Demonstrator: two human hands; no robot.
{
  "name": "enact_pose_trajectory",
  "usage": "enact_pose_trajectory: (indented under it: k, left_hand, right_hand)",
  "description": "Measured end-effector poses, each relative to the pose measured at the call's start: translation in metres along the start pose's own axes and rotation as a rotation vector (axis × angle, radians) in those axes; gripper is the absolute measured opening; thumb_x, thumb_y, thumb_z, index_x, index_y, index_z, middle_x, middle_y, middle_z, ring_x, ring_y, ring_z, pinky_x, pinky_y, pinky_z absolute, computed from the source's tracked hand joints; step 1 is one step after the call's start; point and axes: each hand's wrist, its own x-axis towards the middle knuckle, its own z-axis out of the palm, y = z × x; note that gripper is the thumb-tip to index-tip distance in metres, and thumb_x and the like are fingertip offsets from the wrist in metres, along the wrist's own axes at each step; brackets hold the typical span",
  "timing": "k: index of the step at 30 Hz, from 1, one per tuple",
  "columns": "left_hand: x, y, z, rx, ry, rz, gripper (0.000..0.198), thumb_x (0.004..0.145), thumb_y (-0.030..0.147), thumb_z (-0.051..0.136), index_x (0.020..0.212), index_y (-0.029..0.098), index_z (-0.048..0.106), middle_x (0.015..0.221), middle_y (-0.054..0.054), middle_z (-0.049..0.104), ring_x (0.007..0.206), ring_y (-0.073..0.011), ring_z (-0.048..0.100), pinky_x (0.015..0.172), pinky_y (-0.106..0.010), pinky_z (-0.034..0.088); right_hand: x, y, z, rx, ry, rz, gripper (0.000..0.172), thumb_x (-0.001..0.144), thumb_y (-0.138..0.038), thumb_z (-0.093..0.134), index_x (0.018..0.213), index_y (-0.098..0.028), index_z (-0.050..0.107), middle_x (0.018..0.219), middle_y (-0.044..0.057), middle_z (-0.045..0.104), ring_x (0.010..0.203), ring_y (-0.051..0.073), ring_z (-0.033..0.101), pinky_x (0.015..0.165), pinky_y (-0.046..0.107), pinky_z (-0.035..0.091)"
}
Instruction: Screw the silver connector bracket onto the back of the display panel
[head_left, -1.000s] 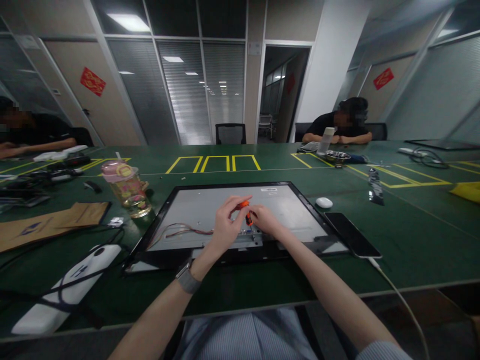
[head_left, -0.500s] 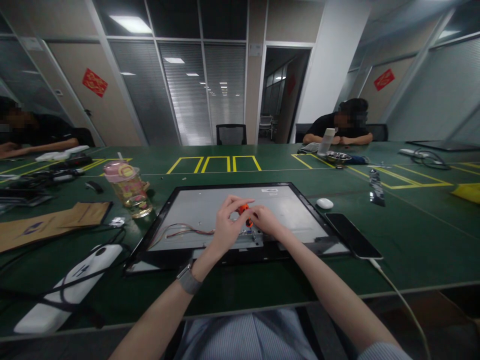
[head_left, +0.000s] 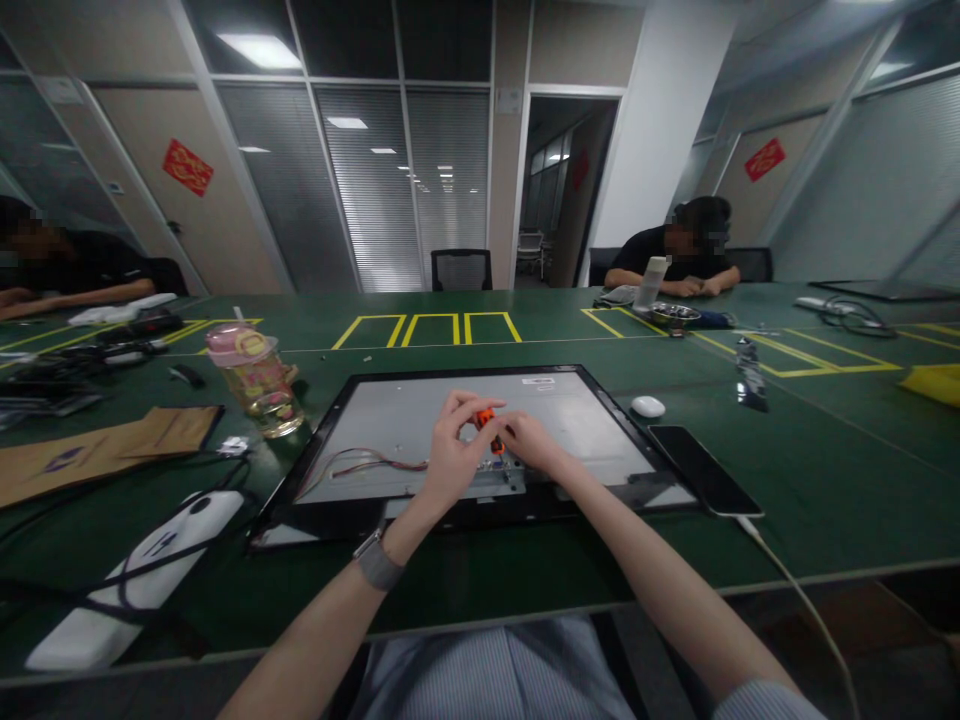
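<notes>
Orange-and-black screwdriver [head_left: 487, 418] stood slanted over the flat display panel [head_left: 585, 410], close to the tabletop's [head_left: 510, 572] near edge, and both hands were right in on it! The left hand [head_left: 454, 440] had thumb and fingers clamped on the handle; the right hand [head_left: 529, 440] met it alongside, fingertips bunched, its grip impossible to tell. Beside the panel, near that same edge, lay a black smartphone [head_left: 705, 470].

left hand [head_left: 454, 445] — arched | right hand [head_left: 529, 440] — curled close beside | forearms [head_left: 646, 560] converging
</notes>
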Motion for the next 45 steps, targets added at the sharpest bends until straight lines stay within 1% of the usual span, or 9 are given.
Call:
enact_pose_trajectory:
  k: [4,6,11,18,24,27,32,39,45]
  left_hand:
    - [0.0,0.003,-0.001,-0.071,-0.042,-0.013,0.031,0.094,0.026,0.043,0.117,0.023,0.062,0.112,-0.008,0.056,0.099,-0.0172,0.057,0.089,-0.033,0.046]
    - [0.001,0.003,-0.001,-0.117,-0.063,-0.032,0.032,0.093,0.026,0.044,0.121,0.022,0.06,0.111,-0.008,0.059,0.097,-0.017,0.059,0.089,-0.033,0.047]
    - [0.002,-0.001,0.001,-0.038,-0.003,-0.012,0.022,0.085,0.026,0.06,0.104,0.021,0.068,0.09,-0.005,0.055,0.085,-0.0152,0.055,0.077,-0.028,0.049]
    - [0.001,0.0,0.0,0.032,0.088,-0.008,0.016,0.085,0.028,0.06,0.095,0.022,0.071,0.088,-0.002,0.046,0.083,-0.0133,0.052,0.077,-0.025,0.046]
    - [0.003,0.004,-0.002,-0.09,-0.017,-0.02,0.029,0.094,0.024,0.042,0.114,0.019,0.063,0.099,-0.007,0.059,0.093,-0.016,0.057,0.086,-0.03,0.045]
    - [0.002,0.003,-0.001,-0.111,-0.049,-0.022,0.026,0.092,0.026,0.047,0.11,0.021,0.066,0.101,-0.007,0.058,0.095,-0.0168,0.057,0.086,-0.03,0.046]
    - [0.004,0.006,0.0,-0.038,0.027,-0.054,0.019,0.087,0.028,0.057,0.096,0.02,0.071,0.09,-0.004,0.051,0.082,-0.0138,0.054,0.076,-0.025,0.047]
    - [0.005,0.004,-0.002,-0.118,-0.067,-0.063,0.029,0.093,0.024,0.043,0.113,0.019,0.063,0.099,-0.007,0.062,0.094,-0.0171,0.059,0.086,-0.03,0.046]
    - [0.007,0.001,-0.003,0.001,0.048,-0.038,0.017,0.084,0.027,0.06,0.094,0.019,0.072,0.09,-0.004,0.054,0.083,-0.0136,0.056,0.076,-0.025,0.047]
  right_hand:
    - [0.001,0.001,0.001,-0.037,-0.002,-0.004,0.024,0.093,-0.02,0.042,0.083,-0.015,0.064,0.081,0.008,0.067,0.08,0.017,0.059,0.07,0.025,0.036]
    - [0.002,0.002,0.001,-0.037,-0.01,-0.007,0.024,0.093,-0.02,0.043,0.082,-0.015,0.064,0.081,0.008,0.067,0.079,0.017,0.059,0.07,0.025,0.036]
    - [0.001,0.0,-0.001,0.012,-0.012,-0.01,0.026,0.094,-0.02,0.042,0.085,-0.015,0.065,0.084,0.007,0.068,0.083,0.017,0.06,0.073,0.025,0.037]
    - [-0.001,0.0,-0.001,-0.022,0.017,-0.024,0.024,0.093,-0.02,0.043,0.083,-0.015,0.064,0.082,0.007,0.068,0.081,0.017,0.059,0.07,0.025,0.035]
    - [0.0,0.001,-0.001,-0.042,-0.005,-0.012,0.023,0.093,-0.02,0.044,0.08,-0.016,0.063,0.081,0.007,0.066,0.081,0.017,0.058,0.071,0.025,0.035]
    - [0.0,0.001,-0.001,-0.018,-0.006,-0.015,0.023,0.093,-0.018,0.043,0.082,-0.015,0.063,0.082,0.007,0.067,0.082,0.017,0.059,0.073,0.024,0.036]
    - [0.002,0.002,0.001,0.007,-0.001,-0.02,0.024,0.093,-0.018,0.042,0.083,-0.015,0.064,0.082,0.007,0.067,0.08,0.016,0.059,0.072,0.024,0.036]
    - [0.002,0.003,0.004,-0.023,0.005,-0.017,0.024,0.093,-0.019,0.042,0.08,-0.015,0.063,0.08,0.006,0.066,0.077,0.016,0.058,0.071,0.024,0.036]
    - [0.001,0.002,0.003,-0.008,0.025,-0.016,0.024,0.092,-0.019,0.043,0.079,-0.016,0.062,0.08,0.006,0.066,0.076,0.015,0.058,0.068,0.023,0.035]
